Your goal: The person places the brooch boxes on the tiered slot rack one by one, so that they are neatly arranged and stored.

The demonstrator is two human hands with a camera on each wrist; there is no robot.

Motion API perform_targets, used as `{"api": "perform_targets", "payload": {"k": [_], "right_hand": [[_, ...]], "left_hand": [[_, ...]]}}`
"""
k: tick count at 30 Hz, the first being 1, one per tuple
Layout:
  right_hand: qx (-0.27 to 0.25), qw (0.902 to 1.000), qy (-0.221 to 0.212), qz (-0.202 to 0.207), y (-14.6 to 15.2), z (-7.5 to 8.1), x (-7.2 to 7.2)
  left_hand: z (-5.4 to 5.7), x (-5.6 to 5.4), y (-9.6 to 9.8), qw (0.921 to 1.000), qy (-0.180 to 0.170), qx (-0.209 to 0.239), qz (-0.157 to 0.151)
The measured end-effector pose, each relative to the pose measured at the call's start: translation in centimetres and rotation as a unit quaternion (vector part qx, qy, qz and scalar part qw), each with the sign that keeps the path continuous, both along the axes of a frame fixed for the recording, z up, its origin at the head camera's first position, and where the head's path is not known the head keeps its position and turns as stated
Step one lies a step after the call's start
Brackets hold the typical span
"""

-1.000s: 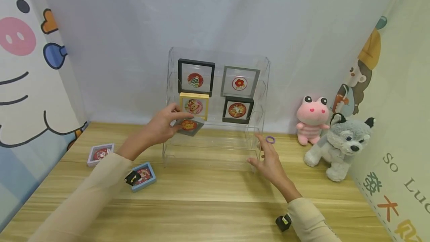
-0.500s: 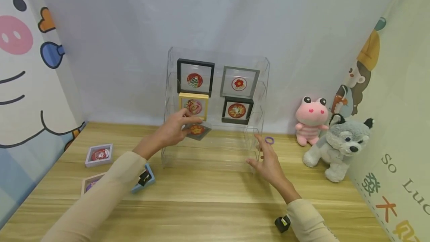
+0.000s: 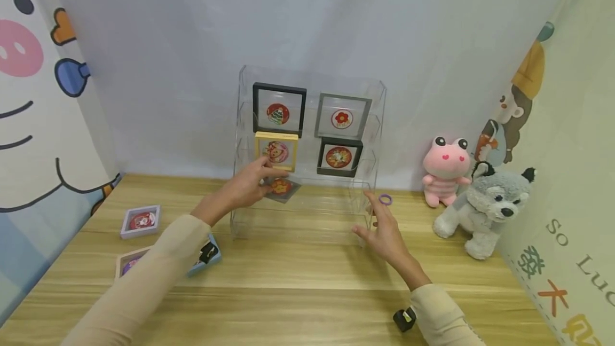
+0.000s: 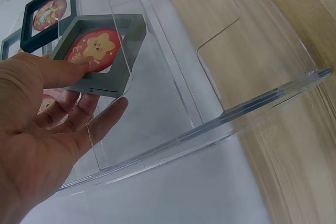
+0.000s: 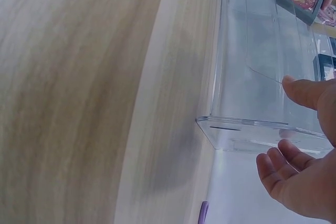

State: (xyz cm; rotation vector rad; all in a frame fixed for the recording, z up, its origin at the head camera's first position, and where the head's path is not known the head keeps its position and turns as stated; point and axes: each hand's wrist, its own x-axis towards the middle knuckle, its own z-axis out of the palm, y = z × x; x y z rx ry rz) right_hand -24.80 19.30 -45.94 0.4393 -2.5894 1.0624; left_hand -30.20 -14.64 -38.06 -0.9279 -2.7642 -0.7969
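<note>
My left hand (image 3: 247, 183) pinches a small grey display frame (image 4: 100, 48) between thumb and fingers. Inside that frame is a round red badge with a yellow star. It is tilted at the left of a clear tiered acrylic rack (image 3: 302, 220), just below a yellow frame (image 3: 276, 152). My right hand (image 3: 386, 234) is at the rack's right side panel, thumb and fingers spread apart on either side of its edge, as the right wrist view shows. Higher on the rack stand a black frame (image 3: 278, 111), a grey frame (image 3: 343, 117) and a smaller black frame (image 3: 339, 157).
On the table's left lie a lilac frame (image 3: 141, 221), a beige frame (image 3: 126, 263) and a blue frame (image 3: 211, 260), the latter two partly hidden by the left sleeve. A purple ring (image 3: 385, 200), a pink plush frog (image 3: 446, 170) and a grey plush dog (image 3: 495, 207) are to the right.
My left hand has moved right with the grey frame, then nearly stopped over the last half second. The beige frame has come into view beside the left sleeve. My right hand stays in place.
</note>
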Motion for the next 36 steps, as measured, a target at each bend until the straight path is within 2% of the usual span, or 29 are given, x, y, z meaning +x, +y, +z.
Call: {"api": "perform_targets", "payload": {"k": [8,20,28,36], "right_hand": [[-0.004,1.0000,-0.006,0.005,0.11,0.03,-0.03],[-0.005,1.0000,0.003,0.006,0.06,0.03,0.07],[-0.006,0.9999,-0.001,0.009,0.09,0.11,0.10],[-0.008,0.9999,-0.006,0.010,0.07,0.18,0.08]], "left_hand": [[-0.08,0.59,-0.47,0.9994,-0.002,0.028,0.019],[-0.68,0.64,-0.84,0.9976,0.000,0.063,0.028],[-0.95,0.72,-0.82,0.9982,0.030,0.037,0.036],[-0.89,0.72,-0.90,0.9979,0.023,0.034,0.050]]}}
